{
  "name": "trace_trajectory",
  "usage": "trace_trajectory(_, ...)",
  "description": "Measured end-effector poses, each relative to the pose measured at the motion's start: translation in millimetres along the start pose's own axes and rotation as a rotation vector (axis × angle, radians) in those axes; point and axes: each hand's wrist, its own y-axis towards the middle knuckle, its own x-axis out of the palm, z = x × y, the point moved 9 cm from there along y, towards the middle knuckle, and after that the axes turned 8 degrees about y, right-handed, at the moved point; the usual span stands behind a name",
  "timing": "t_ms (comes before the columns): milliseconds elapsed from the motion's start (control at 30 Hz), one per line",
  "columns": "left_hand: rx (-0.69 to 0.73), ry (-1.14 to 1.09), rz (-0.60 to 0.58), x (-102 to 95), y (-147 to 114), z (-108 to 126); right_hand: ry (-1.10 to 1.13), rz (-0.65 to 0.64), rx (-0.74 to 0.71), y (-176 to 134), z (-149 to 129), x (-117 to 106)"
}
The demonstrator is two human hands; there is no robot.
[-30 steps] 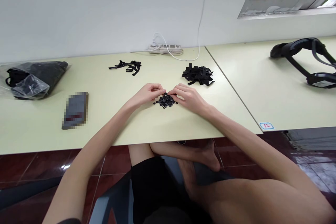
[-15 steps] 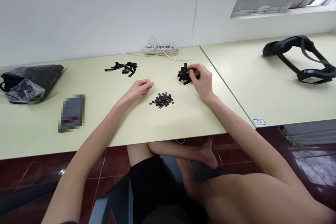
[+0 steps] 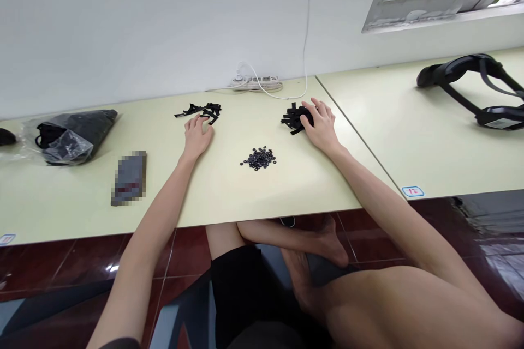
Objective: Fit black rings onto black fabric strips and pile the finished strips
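Observation:
My left hand [image 3: 197, 136] is at the near edge of the left pile of short black strips [image 3: 213, 109], fingers stretched forward and thumb apart. Nothing shows in it. Over the right side of another pile of black strips [image 3: 291, 115] rests my right hand [image 3: 322, 126], its fingers spread and its thumb against the strips. Part of that pile is hidden under the hand. Between my forearms lies a heap of small dark round pieces [image 3: 261, 158], some with a hole in the middle like washers or buttons.
A clear plastic bag with black contents [image 3: 77, 136] lies at the left, near a blurred-out grey object [image 3: 129, 179]. A power strip [image 3: 257, 83] with a white cable [image 3: 306, 38] sits by the wall. A black headset [image 3: 470, 87] stands on the right-hand table [image 3: 393, 120].
My left hand has moved from beside the round pieces, away and left to the left strip pile, and its closed fingers have opened. My right hand has spread its fingers at the right pile.

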Motion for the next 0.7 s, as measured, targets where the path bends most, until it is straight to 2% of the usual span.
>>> trace_trajectory(133,0.066,0.167,-0.14,19.3,2.1,-7.8,-0.028,-0.13,-0.025,1.1,14.3,22.7)
trace_trajectory(267,0.128,0.192,-0.144,25.1,2.8,-5.9,-0.05,-0.164,-0.05,1.8,22.0,30.8)
trace_trajectory(467,0.156,0.169,-0.088,20.6,3.0,0.0,-0.026,-0.132,-0.004,1.5,26.4,28.4)
trace_trajectory(700,0.185,0.102,-0.069,14.1,3.3,9.5,-0.091,-0.025,0.093,-0.2,27.0,14.9)
